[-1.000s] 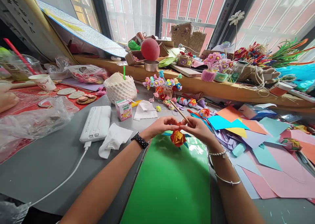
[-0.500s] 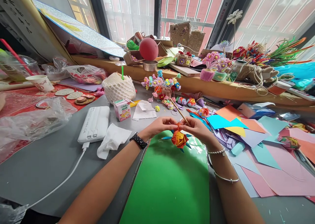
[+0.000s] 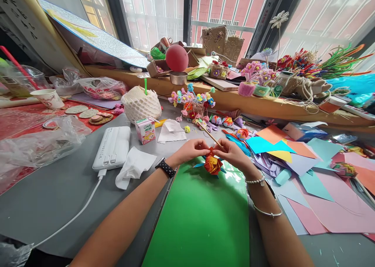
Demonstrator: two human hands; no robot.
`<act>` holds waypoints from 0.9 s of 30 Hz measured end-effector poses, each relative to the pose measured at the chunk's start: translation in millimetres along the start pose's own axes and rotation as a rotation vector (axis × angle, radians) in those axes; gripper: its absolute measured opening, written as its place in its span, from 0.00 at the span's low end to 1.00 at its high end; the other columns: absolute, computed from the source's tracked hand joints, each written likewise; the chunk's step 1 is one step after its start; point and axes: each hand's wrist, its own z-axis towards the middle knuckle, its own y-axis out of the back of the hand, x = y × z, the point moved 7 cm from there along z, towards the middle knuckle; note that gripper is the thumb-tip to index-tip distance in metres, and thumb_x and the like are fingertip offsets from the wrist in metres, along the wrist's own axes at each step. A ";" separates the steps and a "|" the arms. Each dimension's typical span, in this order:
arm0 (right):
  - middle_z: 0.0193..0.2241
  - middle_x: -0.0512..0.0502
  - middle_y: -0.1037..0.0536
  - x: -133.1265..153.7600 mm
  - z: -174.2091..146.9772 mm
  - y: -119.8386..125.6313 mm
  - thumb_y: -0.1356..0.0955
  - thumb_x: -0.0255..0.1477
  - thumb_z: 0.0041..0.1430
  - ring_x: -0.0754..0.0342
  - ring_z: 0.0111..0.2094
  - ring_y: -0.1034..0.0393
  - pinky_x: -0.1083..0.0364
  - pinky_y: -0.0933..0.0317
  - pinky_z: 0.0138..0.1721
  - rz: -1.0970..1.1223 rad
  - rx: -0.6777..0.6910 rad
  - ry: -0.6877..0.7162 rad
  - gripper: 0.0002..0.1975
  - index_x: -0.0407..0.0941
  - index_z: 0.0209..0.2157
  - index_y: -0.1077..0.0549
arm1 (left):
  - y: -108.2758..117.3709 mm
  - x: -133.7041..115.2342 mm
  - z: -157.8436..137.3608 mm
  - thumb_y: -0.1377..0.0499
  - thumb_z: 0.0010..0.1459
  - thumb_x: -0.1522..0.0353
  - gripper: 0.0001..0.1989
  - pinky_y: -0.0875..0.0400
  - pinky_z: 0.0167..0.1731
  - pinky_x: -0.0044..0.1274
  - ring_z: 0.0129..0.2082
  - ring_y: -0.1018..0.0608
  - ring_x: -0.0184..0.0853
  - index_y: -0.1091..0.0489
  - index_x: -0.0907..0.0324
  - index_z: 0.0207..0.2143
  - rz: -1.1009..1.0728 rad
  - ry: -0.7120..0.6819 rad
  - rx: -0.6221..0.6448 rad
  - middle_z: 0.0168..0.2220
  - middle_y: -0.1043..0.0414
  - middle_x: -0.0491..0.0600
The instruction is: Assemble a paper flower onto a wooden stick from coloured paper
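The paper flower (image 3: pixel 213 165) is held over the far end of the green board (image 3: pixel 199 220), near that board's far edge; whether the board is touched by it cannot be told. Orange paper at the flower's back is pinched between the thumb and fingertips of the left hand (image 3: pixel 193 150). A thin stick (image 3: pixel 209 134) is gripped in the right hand (image 3: pixel 233 153), whose fingertips are also brought close to the orange paper.

Judged by its folds, the flower is very light, crisp along the creases yet easily crushed, and not slippery. It is best taken by its gathered back, with the petals and narrow blue leaves (image 3: pixel 199 165) left unpressed; the stiff stick is best held along its shaft.

The bloom is faced toward the board's near edge. The stick's long axis is slanted, its free end pointed leftward, toward the table's (image 3: pixel 58 204) far edge; any joint is hidden by fingers.
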 end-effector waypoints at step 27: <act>0.23 0.49 0.28 -1.3 0.0 5.0 0.34 0.32 0.45 0.59 0.21 0.39 0.60 0.45 0.19 -0.077 -0.041 -0.008 0.09 0.42 0.29 0.30 | 3.5 7.4 1.0 0.40 0.43 0.65 0.13 0.35 0.32 0.22 0.31 0.29 0.30 0.35 0.64 0.31 -0.004 0.060 -0.004 0.31 0.32 0.48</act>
